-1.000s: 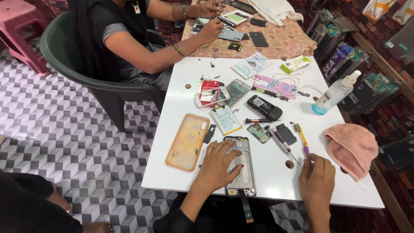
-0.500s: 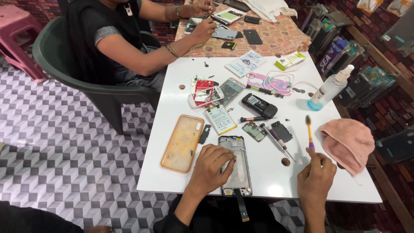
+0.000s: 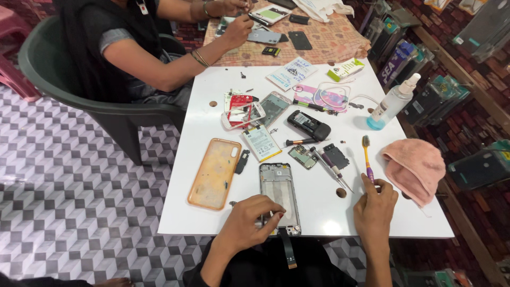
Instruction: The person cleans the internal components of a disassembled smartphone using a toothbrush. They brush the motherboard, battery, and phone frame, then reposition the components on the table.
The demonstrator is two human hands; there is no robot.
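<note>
You are looking down at a white table strewn with phone parts. Your left hand rests on the lower end of an opened phone frame, fingers curled and pressing on it near the table's front edge; a thin ribbon cable hangs from the frame over that edge. Your right hand pinches the purple handle end of a toothbrush, which lies on the table with its bristles pointing away from you.

Just left of the frame lies an orange phone case. Beyond the frame are a flat battery, a small circuit board and a screwdriver. A pink cloth sits crumpled just right of the toothbrush, and a clear spray bottle stands farther back on the right.

Across the table's far left corner, another person in a grey chair works with both hands at a second table covered in a patterned cloth.
</note>
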